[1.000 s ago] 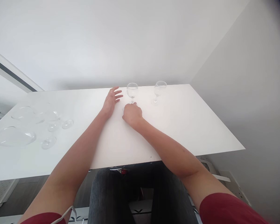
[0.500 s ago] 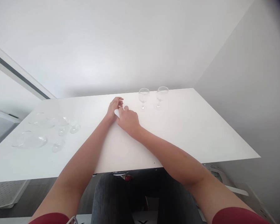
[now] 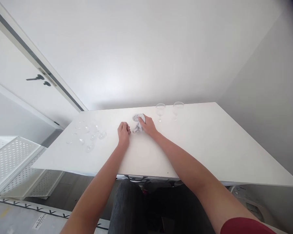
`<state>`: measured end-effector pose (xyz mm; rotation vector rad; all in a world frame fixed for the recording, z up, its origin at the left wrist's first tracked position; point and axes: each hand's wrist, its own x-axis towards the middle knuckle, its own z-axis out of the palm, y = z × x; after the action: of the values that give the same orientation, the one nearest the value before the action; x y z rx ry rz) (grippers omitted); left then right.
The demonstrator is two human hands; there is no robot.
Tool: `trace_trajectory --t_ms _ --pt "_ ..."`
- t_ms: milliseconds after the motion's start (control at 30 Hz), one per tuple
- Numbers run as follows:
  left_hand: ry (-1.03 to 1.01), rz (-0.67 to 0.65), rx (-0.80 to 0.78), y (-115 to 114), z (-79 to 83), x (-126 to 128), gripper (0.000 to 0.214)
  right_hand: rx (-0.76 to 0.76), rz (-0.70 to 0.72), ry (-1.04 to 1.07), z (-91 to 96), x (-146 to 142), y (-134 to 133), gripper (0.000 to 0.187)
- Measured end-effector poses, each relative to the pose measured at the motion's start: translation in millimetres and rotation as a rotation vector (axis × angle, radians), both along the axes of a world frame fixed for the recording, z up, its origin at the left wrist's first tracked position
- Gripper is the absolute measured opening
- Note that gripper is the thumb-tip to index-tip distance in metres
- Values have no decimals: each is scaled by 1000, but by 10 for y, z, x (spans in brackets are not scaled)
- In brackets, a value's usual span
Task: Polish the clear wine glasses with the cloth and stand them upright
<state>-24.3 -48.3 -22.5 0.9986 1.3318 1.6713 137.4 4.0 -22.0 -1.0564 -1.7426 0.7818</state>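
pinching pale cloth [image 3: 139, 127] in right hand [image 3: 149, 125], over middle of bench [image 3: 205, 146], left of two upright glasses [image 3: 160, 110]. holding left hand [image 3: 123, 130] curled just beside cloth; cannot tell if gripping anything.

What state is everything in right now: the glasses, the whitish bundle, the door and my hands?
Near upright glass: standing, contents unclear
Far upright glass: standing, contents unclear
Stemmed glasses at left: lying on their sides
Whitish bundle: crumpled, in the right hand
Right hand: fingers closed on the bundle
Left hand: fingers curled in
Door: can't tell whether shut
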Motion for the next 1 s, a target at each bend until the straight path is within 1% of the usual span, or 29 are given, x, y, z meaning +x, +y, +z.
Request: trace_trajectory --t_ms 67,100,133,167,233,300,367,433,533,700,767,833,900,1000 --pt "-16 117 20 -246 -23 -205 26 -29 18 -97 -29 4 5 32" --pt "-8 156 27 -355 -32 -306 27 -35 19 -155 -47 1 6 30" --pt "4 162 22 -449 -41 -393 29 -41 27 -207 -64 -4 6 28" --pt "15 140 4 -524 -48 -461 30 -51 35 -231 -81 -11 6 27" --pt "0 96 -30 -611 -52 -530 30 -87 24 -206 -106 -28 2 24" --pt "-23 79 -27 -630 -40 -531 27 -117 -11 -142 -120 -42 -16 20" --pt "-70 91 -6 -617 -18 -514 21 -132 -31 -113 -126 -43 -67 16" --pt "-181 131 26 -611 0 -515 25 -153 -37 -89 -134 -18 -171 16" --pt "-350 180 75 -633 6 -558 35 -167 -54 -50 -150 77 -440 19" --pt "-461 198 96 -678 27 -608 41 -141 -63 -39 -138 323 -1003 18" --pt "-495 214 115 -686 57 -604 43 -178 -85 -2 -124 417 -1160 23" --pt "-526 226 138 -700 93 -591 46 -211 -88 61 -120 492 -1250 36" --pt "-549 228 148 -735 128 -577 49 -195 -70 114 -130 536 -1283 49" --pt "-526 189 97 -881 148 -575 49 -167 -63 143 -162 541 -1277 50"
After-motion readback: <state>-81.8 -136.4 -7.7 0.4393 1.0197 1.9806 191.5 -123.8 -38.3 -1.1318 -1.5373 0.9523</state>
